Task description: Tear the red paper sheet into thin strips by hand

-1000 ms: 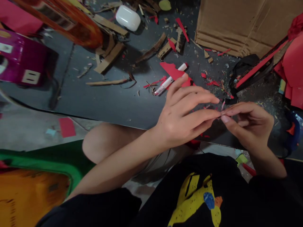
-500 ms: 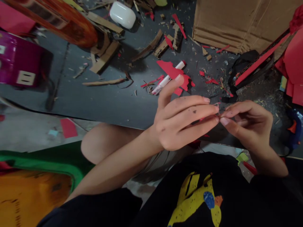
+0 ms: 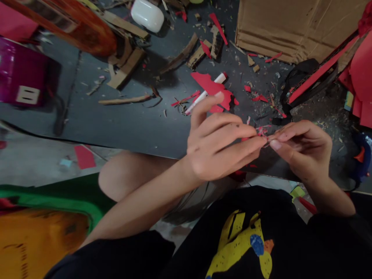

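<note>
My left hand (image 3: 222, 145) reaches in from the left, back upward, its outer fingers spread and one raised. Its forefinger tip meets the fingertips of my right hand (image 3: 309, 149), while its thumb is hidden underneath. Thumb and forefinger of the right hand are pinched together, the other fingers curled. What lies between the fingertips is too small to make out. Thin pinkish shreds (image 3: 262, 131) show just beyond the fingertips. Past the left hand, a torn red paper piece (image 3: 207, 83) lies across a white marker (image 3: 220, 78) with a red end.
Cardboard scraps (image 3: 127, 69) and red bits litter the dark table (image 3: 87, 120). A brown cardboard sheet (image 3: 270, 29) lies at the back right. A white case (image 3: 147, 15), an orange bottle-like object (image 3: 95, 35) and a purple box (image 3: 21, 73) stand left. A blue tool (image 3: 362, 159) is far right.
Both hands have shifted slightly left, and the left hand's fingers have drawn back a little. More of the pinkish shreds shows beyond the fingertips. The fingertips still meet.
</note>
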Demonstrator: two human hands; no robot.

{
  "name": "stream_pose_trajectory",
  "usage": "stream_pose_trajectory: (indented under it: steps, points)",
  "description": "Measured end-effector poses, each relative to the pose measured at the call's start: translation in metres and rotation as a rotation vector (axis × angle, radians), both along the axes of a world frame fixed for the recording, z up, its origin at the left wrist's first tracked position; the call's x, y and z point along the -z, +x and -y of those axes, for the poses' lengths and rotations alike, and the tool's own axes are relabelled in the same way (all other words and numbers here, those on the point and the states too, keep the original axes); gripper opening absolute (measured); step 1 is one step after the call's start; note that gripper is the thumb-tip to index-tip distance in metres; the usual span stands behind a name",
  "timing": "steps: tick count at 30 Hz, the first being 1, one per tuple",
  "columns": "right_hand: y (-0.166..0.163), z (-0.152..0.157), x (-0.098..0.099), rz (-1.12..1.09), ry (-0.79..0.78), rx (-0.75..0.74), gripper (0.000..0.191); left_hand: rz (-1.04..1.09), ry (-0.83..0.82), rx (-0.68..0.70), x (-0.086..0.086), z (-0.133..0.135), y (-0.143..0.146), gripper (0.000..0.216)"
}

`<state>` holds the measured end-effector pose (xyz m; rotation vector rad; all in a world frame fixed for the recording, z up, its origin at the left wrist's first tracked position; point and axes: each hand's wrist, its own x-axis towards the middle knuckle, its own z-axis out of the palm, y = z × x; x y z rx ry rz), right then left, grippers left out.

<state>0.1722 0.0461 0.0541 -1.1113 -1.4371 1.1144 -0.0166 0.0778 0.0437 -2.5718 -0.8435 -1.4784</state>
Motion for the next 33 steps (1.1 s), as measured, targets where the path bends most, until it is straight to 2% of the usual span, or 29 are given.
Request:
stream_pose_trajectory:
  steps: [7, 14, 19, 26, 33]
  points:
    - [-0.004, 0.004, 0.001, 0.086, 0.137, 0.080, 0.023, 0.093, -0.367, -0.054, 0.000, 0.012, 0.006, 0.006]
    - [-0.004, 0.004, 0.006, 0.211, 0.291, 0.079, 0.024, 0.145, -0.515, -0.041, -0.004, 0.015, 0.009, 0.008]
    - [-0.003, 0.004, 0.005, 0.234, 0.277, 0.082, 0.024, 0.137, -0.540, 0.008, -0.004, 0.014, 0.007, 0.008]
    - [0.001, 0.005, 0.002, 0.238, 0.261, 0.014, 0.033, 0.100, -0.525, 0.034, -0.005, 0.012, 0.005, 0.012]
    - [0.001, 0.003, 0.002, 0.244, 0.224, 0.008, 0.023, 0.101, -0.462, 0.059, -0.003, 0.011, 0.005, 0.011]
